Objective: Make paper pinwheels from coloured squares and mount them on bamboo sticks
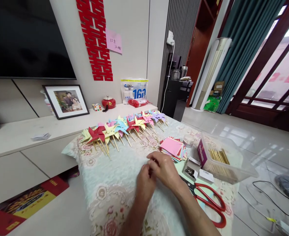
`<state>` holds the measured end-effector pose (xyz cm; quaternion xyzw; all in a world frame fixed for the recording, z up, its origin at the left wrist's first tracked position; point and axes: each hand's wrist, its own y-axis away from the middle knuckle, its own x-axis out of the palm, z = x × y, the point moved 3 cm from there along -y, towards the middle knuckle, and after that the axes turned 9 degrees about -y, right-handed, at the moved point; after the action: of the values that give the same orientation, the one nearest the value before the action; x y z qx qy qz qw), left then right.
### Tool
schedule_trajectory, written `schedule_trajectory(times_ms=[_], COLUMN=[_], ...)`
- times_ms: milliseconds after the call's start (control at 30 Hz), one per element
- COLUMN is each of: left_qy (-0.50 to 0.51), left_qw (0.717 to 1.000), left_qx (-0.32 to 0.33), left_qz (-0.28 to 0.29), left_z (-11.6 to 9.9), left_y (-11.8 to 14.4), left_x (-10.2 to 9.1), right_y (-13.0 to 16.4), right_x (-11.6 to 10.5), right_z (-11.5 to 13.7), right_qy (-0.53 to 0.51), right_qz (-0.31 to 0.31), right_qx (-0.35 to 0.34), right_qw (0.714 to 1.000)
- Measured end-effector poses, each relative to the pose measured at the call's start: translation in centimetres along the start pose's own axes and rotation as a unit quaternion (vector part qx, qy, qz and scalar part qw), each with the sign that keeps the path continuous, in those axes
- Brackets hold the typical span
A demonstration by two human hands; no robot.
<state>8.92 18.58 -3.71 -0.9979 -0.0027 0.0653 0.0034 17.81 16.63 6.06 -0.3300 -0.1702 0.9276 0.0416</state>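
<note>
My left hand (146,182) and my right hand (164,168) meet over the middle of the cloth-covered table, close together with fingers curled. Whatever is between the fingertips, if anything, is too small or hidden to make out. Just beyond my right hand lies a stack of coloured paper squares (172,146), pink on top. To its right, a small open box of metal fasteners (190,171) sits beside a white box lid (206,176). Red-handled scissors (209,200) lie right of my right forearm. Paper pinwheels (122,126) on sticks line the table's far side.
A clear plastic bin (235,172) with wooden sticks (219,156) stands at the table's right edge. Near it is a round clear container (189,141). Behind the table, a low cabinet (16,131) carries a framed photo (66,101) and a red jar (108,102). Cables (269,186) lie on the floor.
</note>
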Motion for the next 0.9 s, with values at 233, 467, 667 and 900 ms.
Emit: schedule_trajectory(times_ms=[233, 467, 667, 900], left_qy=[-0.023, -0.072, -0.093, -0.149], left_qw=[0.999, 0.997, 0.995, 0.987], left_qx=[-0.013, 0.005, 0.02, 0.022], left_qz=[0.022, 0.032, 0.033, 0.057], left_z=[0.6, 0.5, 0.3, 0.2], left_y=[0.1, 0.1, 0.3, 0.4], left_x=[-0.5, -0.3, -0.3, -0.4], right_y=[0.5, 0.0, -0.1, -0.1], right_x=[-4.3, -5.3, -5.0, -4.8], right_z=[-6.5, -8.0, -8.3, -8.7], right_qy=[0.148, 0.289, 0.307, 0.308], right_qz=[-0.169, -0.086, -0.049, -0.051], right_qx=[0.05, 0.13, 0.153, 0.168], right_qw=[0.973, 0.945, 0.938, 0.935])
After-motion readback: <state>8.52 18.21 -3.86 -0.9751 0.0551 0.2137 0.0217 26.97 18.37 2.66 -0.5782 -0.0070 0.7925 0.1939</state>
